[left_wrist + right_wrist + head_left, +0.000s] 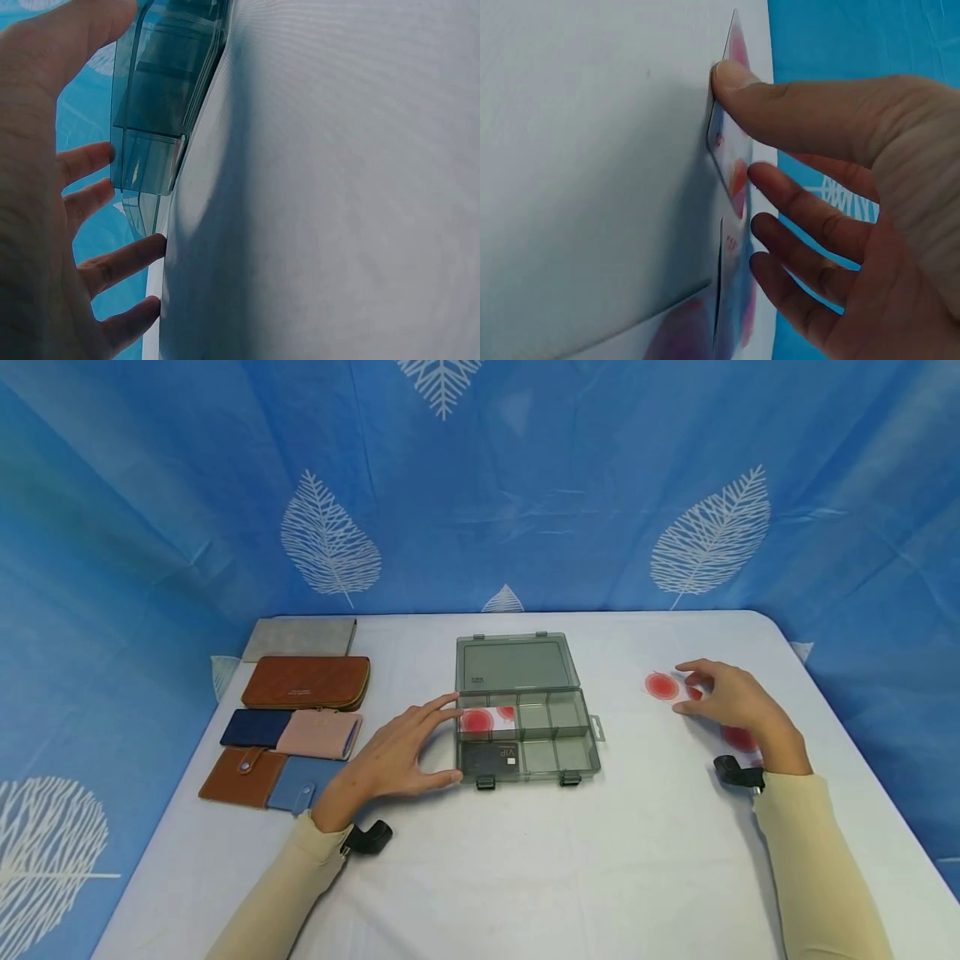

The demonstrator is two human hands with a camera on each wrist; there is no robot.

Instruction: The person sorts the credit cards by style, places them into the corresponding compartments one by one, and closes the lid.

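Observation:
A grey-green clear plastic compartment box (pixel 558 752) lies with its lid (pixel 517 662) folded back. In its left compartments are a white card with red circles (pixel 480 720) and a black VIP card (pixel 487 758). My left hand (pixel 397 752) spreads its fairly straight fingers along the box's left side, thumb by the front corner. In the left wrist view, thumb and fingertips are against or very near the box wall. My right hand (pixel 731 697) pinches a red-circle card (pixel 662 685) by its edges. The right wrist view shows that card (pixel 733 142) tilted, the index fingertip hidden behind it.
More red-circle cards (pixel 738 739) lie under the right wrist. At the left are a grey wallet (pixel 300 637), a brown zip wallet (pixel 306 682), a navy one (pixel 255 727), a pink one (pixel 318 732), a brown snap wallet (pixel 242 777) and a blue one (pixel 300 779).

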